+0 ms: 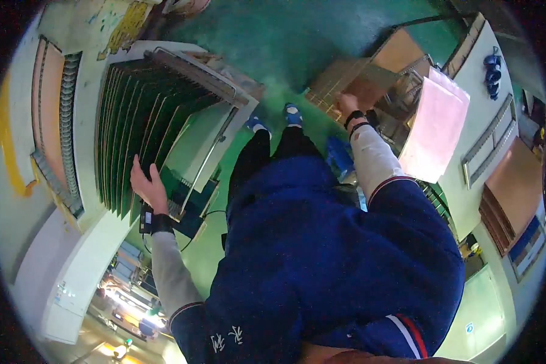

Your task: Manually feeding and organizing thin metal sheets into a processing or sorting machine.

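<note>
- Head view: left hand [150,189] held spread near edges of green panels [127,115]
- right hand [347,105] placed beside brown panel [373,88]; grip cannot be told
- green floor [267,48] seen between

Panels [133,121] stood in a rack [194,71] just beside the left grip [148,187], mostly ahead of it. Some boards [370,90] were right up by the right grip [346,105], loose sheet [434,127] off to its right, board stack [517,182] way further right. Shoes [293,114] sat between both grips.
</note>
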### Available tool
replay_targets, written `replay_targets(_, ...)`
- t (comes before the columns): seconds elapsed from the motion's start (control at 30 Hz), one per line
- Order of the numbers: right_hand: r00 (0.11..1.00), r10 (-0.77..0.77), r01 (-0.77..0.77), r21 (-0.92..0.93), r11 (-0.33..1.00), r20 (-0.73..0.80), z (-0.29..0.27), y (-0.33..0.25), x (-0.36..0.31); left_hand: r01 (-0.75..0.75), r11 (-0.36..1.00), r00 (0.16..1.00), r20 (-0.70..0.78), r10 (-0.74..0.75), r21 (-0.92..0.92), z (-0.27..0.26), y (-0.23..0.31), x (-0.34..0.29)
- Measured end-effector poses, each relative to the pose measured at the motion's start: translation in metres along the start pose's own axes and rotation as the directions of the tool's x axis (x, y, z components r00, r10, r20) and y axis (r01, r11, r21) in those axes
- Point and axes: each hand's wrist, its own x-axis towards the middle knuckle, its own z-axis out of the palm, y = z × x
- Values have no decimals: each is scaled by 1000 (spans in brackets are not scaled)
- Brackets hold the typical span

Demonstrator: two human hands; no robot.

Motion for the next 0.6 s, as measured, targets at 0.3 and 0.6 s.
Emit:
replay_targets(0.3,1000,16,-12,-455,890,3,16,-8,18,-77,991,995,-52,83,110,1,4,-6)
replay_targets(0.6,942,307,-122,717,687,-133,-93,-40,35,-64,993,996,-51,69,102,1,-1,-5)
